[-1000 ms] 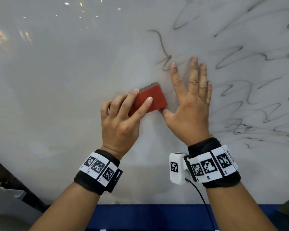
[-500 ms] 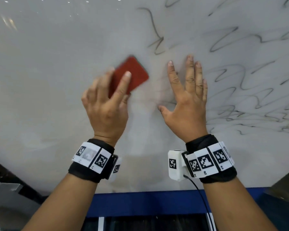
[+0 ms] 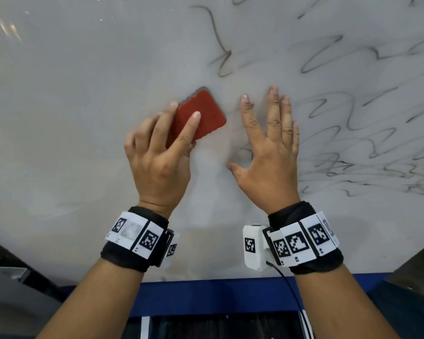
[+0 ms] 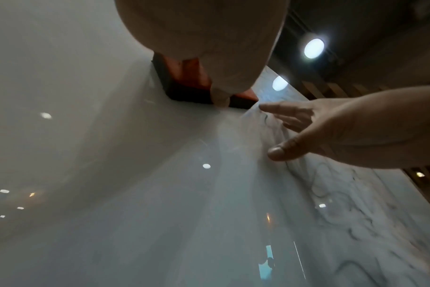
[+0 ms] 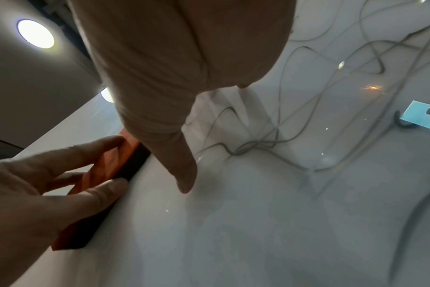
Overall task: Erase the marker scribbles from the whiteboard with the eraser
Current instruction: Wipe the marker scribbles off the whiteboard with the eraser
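A red eraser [image 3: 202, 116] with a dark felt underside lies pressed flat against the whiteboard [image 3: 71, 94]. My left hand [image 3: 162, 152] grips it, forefinger on its back and thumb at its lower edge. In the left wrist view the eraser [image 4: 184, 77] shows below my palm; in the right wrist view the eraser [image 5: 115, 165] sits between the left fingers. My right hand [image 3: 269, 148] rests flat on the board with straight, spread fingers, just right of the eraser. Black marker scribbles [image 3: 348, 133] cover the board's right part, and one stroke [image 3: 218, 42] runs above the eraser.
The board's left half carries only faint grey smears and light reflections. A blue ledge [image 3: 206, 297] runs along the board's bottom edge. A cable [image 3: 291, 292] hangs from my right wrist camera. Dark room corners show at both lower sides.
My left hand slid the eraser up and left across the board, then back slightly right and down. The right hand stayed flat on the board. The view shifted downward a little.
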`<state>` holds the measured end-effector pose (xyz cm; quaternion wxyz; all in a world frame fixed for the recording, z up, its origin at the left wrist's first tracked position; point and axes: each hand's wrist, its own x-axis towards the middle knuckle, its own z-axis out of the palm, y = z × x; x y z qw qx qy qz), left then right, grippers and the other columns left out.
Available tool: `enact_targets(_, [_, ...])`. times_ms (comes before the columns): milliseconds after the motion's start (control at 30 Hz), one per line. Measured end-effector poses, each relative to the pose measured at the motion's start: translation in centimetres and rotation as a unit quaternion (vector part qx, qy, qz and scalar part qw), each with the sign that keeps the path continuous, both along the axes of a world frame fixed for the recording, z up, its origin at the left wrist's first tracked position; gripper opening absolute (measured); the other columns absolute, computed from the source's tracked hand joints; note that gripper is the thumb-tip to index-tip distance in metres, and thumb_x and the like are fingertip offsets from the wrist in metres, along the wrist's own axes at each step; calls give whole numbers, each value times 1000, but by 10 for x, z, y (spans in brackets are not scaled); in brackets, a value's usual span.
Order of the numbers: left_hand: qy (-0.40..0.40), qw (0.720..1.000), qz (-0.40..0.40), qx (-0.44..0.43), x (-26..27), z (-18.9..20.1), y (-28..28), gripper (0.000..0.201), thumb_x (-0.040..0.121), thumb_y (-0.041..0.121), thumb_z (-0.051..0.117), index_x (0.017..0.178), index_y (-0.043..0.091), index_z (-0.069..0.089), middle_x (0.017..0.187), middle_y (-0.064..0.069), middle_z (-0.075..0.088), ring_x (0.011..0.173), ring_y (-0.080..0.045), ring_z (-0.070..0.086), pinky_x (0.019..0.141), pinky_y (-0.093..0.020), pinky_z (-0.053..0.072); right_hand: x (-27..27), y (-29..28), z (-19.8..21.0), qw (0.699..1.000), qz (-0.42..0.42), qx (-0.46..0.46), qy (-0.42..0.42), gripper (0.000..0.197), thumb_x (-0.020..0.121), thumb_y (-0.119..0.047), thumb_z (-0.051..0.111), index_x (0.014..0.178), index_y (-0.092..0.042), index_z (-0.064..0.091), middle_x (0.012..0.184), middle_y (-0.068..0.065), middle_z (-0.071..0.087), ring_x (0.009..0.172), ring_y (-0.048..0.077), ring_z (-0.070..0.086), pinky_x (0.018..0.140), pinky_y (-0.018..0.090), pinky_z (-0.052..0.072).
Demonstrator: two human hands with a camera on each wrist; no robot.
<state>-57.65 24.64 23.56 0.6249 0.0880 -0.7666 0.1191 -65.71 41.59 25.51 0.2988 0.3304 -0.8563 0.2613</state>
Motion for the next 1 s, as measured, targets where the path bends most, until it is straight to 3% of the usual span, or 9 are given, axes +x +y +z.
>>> enact_targets(133, [31, 997, -7, 67, -12, -12, 27, 52, 88, 10, 70, 134, 31, 60, 140, -5, 57, 120, -27, 50, 95, -48, 40, -2, 2, -1, 1000, 10, -2, -2, 119, 67, -36, 86, 157, -36, 8, 166, 5, -6, 153, 26, -8, 122, 50, 5])
enact_targets(267, [-88, 994, -57, -32, -14, -23, 43, 45, 91, 6, 63, 126, 33, 68, 139, 1, 59, 122, -28, 56, 103, -59, 37, -1, 2, -3, 1000, 14, -14, 7, 110, 71, -26, 79, 158, -33, 12, 166, 8, -4, 153, 27, -6, 121, 49, 5])
enact_targets(400, [-136, 987, -84, -31, -10, -12, 39, 48, 86, 0, 61, 123, 30, 70, 139, 5, 58, 128, -27, 54, 110, -62, 29, -1, -4, -7, 999, 16, -34, 4, 105, 72, -26, 81, 157, -31, 18, 166, 8, -3, 153, 27, -6, 122, 51, 6])
enact_targets(467, [-151, 983, -102, -8, -7, -5, 41, 46, 86, 0, 60, 124, 23, 68, 138, 6, 60, 130, -25, 52, 113, -59, 27, 1, -8, -10, 997, 33, -74, -11, 92, 69, -20, 83, 148, -28, 36, 166, 9, 0, 153, 26, -5, 122, 52, 9])
enact_targets(533, [-161, 979, -121, 23, -5, -1, 43, 50, 83, -2, 59, 130, 17, 62, 136, 5, 60, 132, -23, 50, 116, -56, 24, 3, -12, -14, 992, 44, -117, -3, 68, 65, -12, 84, 125, -22, 54, 165, 11, 9, 152, 28, 3, 120, 54, 17])
enact_targets(633, [-170, 971, -151, 73, 1, 2, 41, 69, 77, -3, 68, 140, 15, 45, 143, -4, 52, 140, -24, 40, 119, -54, 23, 6, -16, -22, 987, 45, -156, 19, 52, 63, -9, 81, 110, -16, 60, 158, 14, 27, 147, 31, 19, 115, 53, 26])
enact_targets(733, [-165, 968, -117, 150, 9, 4, 39, 92, 70, 5, 80, 148, 16, 32, 157, -15, 25, 146, -33, 25, 113, -61, 28, 7, -18, -24, 979, 43, -197, 12, 54, 61, -17, 84, 110, -11, 62, 142, 14, 45, 130, 30, 36, 109, 47, 35])
enact_targets(833, [-176, 957, -16, 228, 12, 2, 38, 112, 71, 29, 85, 156, 24, 12, 163, -17, 3, 151, -35, 7, 115, -66, 17, 7, -20, -27, 965, 56, -255, -14, 62, 60, -18, 89, 113, -5, 60, 122, 13, 52, 111, 25, 44, 99, 38, 43])
enact_targets(1000, [-197, 946, 34, 255, 9, -4, 28, 117, 75, 49, 80, 157, 28, 0, 164, -13, -4, 152, -29, -4, 115, -68, 11, 14, -31, -36, 964, 58, -258, -1, 64, 64, -29, 88, 118, -16, 57, 110, 10, 52, 98, 25, 49, 87, 38, 47])
